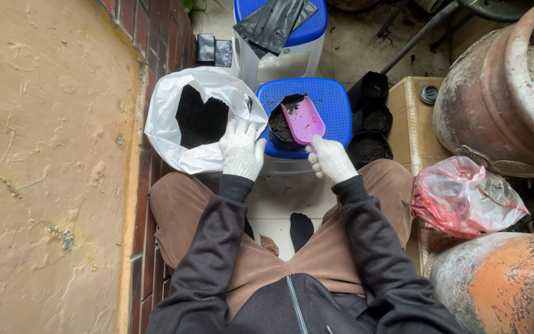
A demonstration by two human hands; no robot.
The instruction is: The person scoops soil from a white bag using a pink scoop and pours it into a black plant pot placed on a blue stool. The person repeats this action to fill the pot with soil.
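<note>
Beside white soil sack (pixel 171 133): blue stool (pixel 335 105), filled black bags (pixel 369 133), clay pot (pixel 495 105).

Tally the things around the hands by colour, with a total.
Blue: 2, near stool and far stool
White: 3, soil sack, left glove, right glove
Pink: 1, scoop
Red: 1, plastic bag
Black: 4 grow bags, one on the near stool, three beside it
Total: 11

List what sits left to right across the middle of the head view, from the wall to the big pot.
Tan wall → white soil sack → left hand → pink scoop → black grow bags → large clay pot.
</note>
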